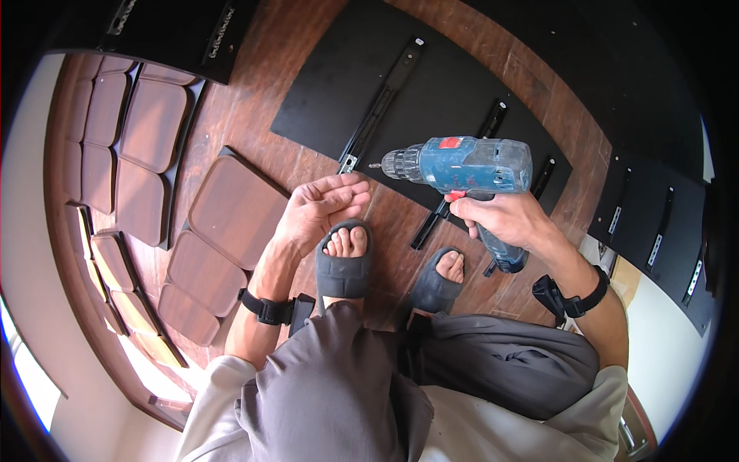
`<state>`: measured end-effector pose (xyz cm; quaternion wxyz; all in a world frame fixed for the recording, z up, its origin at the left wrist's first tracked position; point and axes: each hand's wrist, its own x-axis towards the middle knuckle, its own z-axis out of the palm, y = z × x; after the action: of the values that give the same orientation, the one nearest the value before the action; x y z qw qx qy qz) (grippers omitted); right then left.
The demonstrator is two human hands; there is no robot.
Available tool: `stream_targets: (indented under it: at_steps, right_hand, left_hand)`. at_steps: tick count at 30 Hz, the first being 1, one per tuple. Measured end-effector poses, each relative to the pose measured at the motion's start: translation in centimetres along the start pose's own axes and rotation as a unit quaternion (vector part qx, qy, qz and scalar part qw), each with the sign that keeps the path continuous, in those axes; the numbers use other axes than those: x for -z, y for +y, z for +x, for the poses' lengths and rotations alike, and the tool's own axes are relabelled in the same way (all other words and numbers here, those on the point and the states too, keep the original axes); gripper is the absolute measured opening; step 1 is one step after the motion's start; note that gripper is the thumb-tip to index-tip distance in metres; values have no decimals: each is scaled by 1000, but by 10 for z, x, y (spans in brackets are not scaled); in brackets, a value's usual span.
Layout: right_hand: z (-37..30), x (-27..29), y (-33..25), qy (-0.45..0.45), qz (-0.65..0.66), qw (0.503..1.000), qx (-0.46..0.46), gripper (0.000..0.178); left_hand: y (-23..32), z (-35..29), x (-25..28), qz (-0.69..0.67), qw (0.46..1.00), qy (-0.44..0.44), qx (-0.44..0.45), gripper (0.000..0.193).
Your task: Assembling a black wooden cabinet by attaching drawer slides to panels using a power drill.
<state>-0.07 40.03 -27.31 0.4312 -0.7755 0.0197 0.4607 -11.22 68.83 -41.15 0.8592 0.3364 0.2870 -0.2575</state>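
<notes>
My right hand [504, 219] is wrapped round the grip of a blue cordless drill [481, 163], a finger by its red trigger. The drill lies level, its chuck and bit pointing left, just above the near end of a drawer slide [382, 104]. That slide is on a black panel [331, 85] on the floor. Just below the slide's end is my left hand [327, 206], fingers curled together and the thumb pressed against them; anything between them is hidden. Two more slides, a middle one [495, 118] and a right one [544, 177], lie on the same panel.
Brown-faced, dark-edged panels [235, 208] lie on the floor at left, with others [138, 146] behind. More black panels with metal slides stand at upper left [169, 31] and right [654, 215]. My sandalled feet [344, 262] are close below my left hand.
</notes>
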Motion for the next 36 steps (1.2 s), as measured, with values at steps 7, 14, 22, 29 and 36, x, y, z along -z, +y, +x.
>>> stream_targets:
  at_steps: [7, 14, 22, 29, 36]
  right_hand:
    - [-1, -4, 5, -51, 105, 993, -17, 15]
    - [3, -3, 5, -87, 128, 988, -19, 15]
    - [5, -5, 4, -86, 112, 990, -28, 13]
    - [8, -7, -3, -69, 64, 995, -38, 13]
    - [32, -16, -6, 57, -158, 983, 73, 22]
  left_hand:
    - [-19, 9, 3, -39, 998, 39, 14, 27]
    - [-23, 11, 13, -118, 993, -3, -9, 22]
    - [-21, 13, 17, -47, 998, -16, -30, 22]
    - [-13, 17, 5, 61, 996, 19, -63, 23]
    - [-5, 31, -7, 622, 684, 253, -283, 52]
